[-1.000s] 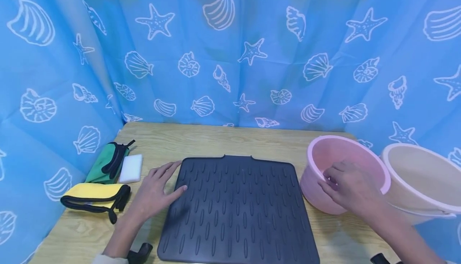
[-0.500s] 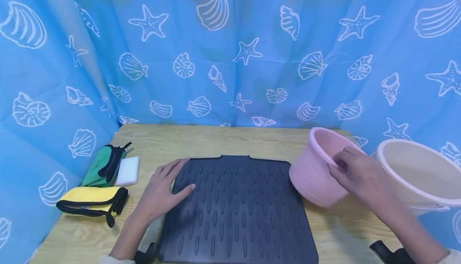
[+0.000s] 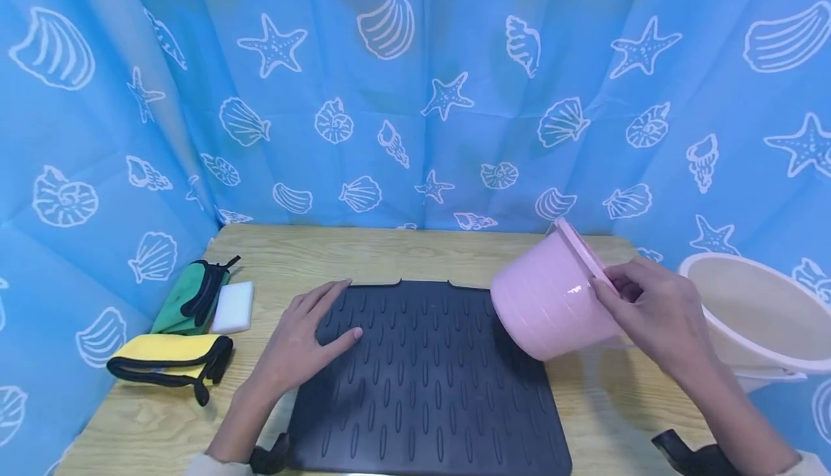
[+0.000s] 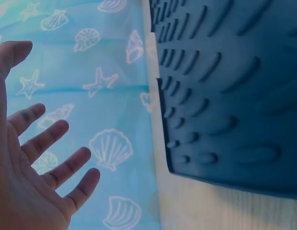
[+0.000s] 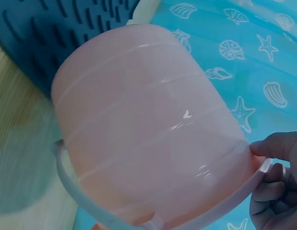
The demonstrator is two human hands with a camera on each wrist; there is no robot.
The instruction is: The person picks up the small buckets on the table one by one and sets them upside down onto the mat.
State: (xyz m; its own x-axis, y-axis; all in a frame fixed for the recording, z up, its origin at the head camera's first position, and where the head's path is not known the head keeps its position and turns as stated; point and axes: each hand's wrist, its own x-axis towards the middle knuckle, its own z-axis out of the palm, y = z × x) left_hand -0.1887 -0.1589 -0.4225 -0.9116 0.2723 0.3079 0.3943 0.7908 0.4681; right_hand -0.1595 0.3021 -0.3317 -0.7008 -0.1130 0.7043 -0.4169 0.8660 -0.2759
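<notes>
My right hand pinches the rim of a pink plastic bucket, thumb on the outer wall and fingers curled over the lip. The bucket is tipped on its side, its base towards the left over the right part of a dark ribbed mat and its mouth facing right. In the right wrist view a pale bail handle hangs by its rim. My left hand, fingers spread and holding nothing, hovers over the mat's left edge; the left wrist view shows its fingers apart from the mat.
A white bucket stands at the table's right edge. On the left lie a folded green cloth, a white sponge and a folded yellow cloth on the wooden table. Blue shell-print curtains enclose the back and sides.
The right hand has taken the pink bucket by its rim, lifted it and tipped it leftward over the mat. The left hand has shifted slightly right.
</notes>
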